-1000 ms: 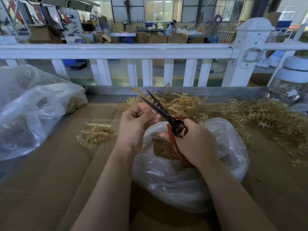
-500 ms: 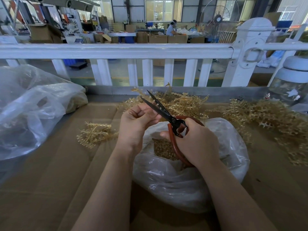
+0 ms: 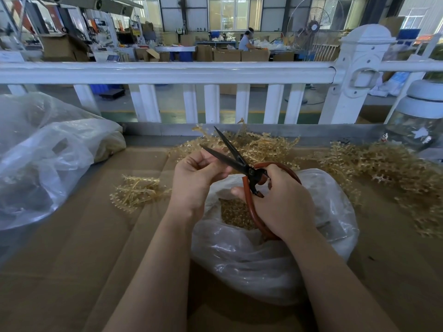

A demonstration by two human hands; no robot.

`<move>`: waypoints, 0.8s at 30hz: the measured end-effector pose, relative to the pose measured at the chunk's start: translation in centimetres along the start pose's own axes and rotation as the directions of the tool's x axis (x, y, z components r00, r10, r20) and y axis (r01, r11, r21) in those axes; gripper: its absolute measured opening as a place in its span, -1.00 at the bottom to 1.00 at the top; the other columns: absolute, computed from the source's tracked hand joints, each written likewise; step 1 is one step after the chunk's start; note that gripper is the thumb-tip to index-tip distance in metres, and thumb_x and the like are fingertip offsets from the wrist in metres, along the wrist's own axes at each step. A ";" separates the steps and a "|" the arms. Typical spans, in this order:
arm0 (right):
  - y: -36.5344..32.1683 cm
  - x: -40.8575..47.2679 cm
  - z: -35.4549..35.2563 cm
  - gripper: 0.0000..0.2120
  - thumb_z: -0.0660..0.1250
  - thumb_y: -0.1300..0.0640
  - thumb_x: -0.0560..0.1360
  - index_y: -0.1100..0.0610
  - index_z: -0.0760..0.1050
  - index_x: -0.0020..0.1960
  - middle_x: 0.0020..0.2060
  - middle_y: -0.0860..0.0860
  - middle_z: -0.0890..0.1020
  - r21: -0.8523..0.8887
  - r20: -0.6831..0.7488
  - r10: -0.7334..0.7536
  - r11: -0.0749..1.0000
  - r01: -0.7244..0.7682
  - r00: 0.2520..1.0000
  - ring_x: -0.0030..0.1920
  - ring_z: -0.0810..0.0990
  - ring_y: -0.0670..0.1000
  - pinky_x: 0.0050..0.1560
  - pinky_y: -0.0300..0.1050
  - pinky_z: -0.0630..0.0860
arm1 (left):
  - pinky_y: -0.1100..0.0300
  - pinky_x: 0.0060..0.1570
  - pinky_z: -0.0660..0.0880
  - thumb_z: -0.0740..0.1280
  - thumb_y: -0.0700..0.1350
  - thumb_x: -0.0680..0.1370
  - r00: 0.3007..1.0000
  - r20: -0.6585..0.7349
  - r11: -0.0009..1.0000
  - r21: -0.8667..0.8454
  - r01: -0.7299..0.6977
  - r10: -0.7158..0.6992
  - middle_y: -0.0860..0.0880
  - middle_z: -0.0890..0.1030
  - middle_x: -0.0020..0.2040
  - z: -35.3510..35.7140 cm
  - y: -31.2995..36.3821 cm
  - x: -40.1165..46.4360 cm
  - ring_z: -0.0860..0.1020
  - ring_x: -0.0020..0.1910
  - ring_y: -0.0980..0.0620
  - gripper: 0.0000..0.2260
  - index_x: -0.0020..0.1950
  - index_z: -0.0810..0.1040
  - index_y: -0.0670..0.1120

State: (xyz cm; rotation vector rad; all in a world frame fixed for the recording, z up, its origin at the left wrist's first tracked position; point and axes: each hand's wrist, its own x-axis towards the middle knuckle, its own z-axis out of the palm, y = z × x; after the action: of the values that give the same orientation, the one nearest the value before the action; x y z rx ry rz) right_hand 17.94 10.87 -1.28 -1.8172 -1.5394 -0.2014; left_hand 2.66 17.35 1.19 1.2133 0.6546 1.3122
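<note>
Head view: the right hand grips the red handles of the scissors, blades apart, above the open bag on the tabletop. The left hand curls at the lower blade; whether it pinches anything, I cannot tell. Sprigs lie far right.

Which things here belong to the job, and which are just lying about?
Job in hand:
scissors, in the right hand
left hand, curled at the blades
open plastic bag with cut pieces
golden sprue piles, likely stock

Lying about:
bag at left
lidded jar
</note>
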 end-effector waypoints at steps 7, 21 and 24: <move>0.3 -0.1 0.3 -0.34 0.16 -0.56 0.31 0.03 0.47 -0.05 -0.20 -0.15 0.57 0.051 -0.008 0.053 0.997 -0.053 0.999 -0.16 0.53 -0.10 -0.23 -0.18 0.47 | 0.24 -0.12 0.62 0.39 -0.38 0.49 0.999 -0.013 0.996 -0.073 0.049 -0.050 -0.07 0.67 -0.25 -0.2 0.0 0.2 0.65 -0.26 0.04 -0.90 -0.09 0.61 -0.21; 0.3 0.7 0.0 -0.75 0.48 -0.10 0.47 0.02 0.57 -0.27 -0.41 -0.04 0.61 0.492 0.106 0.210 0.838 -0.235 0.972 -0.34 0.59 -0.02 -0.31 0.03 0.56 | 0.27 -0.24 0.61 0.43 -0.38 0.45 0.967 0.149 0.978 0.051 0.200 -0.206 -0.09 0.69 -0.26 0.2 -0.3 -0.2 0.68 -0.28 0.03 -0.86 -0.08 0.58 -0.18; 0.1 0.7 0.1 -0.76 0.48 -0.07 0.48 0.08 0.62 -0.23 -0.39 0.01 0.64 0.539 0.124 0.215 0.805 -0.247 0.969 -0.31 0.62 0.05 -0.21 0.14 0.61 | 0.26 -0.25 0.61 0.44 -0.37 0.44 0.960 0.174 0.975 0.071 0.209 -0.219 -0.13 0.69 -0.23 0.3 -0.3 -0.2 0.69 -0.26 0.01 -0.86 -0.11 0.61 -0.16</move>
State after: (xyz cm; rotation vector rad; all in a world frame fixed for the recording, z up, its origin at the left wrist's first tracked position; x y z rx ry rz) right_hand 18.18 11.43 -1.00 -1.5217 -1.2241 0.3852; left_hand 3.02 17.16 0.93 1.2504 0.6715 0.9972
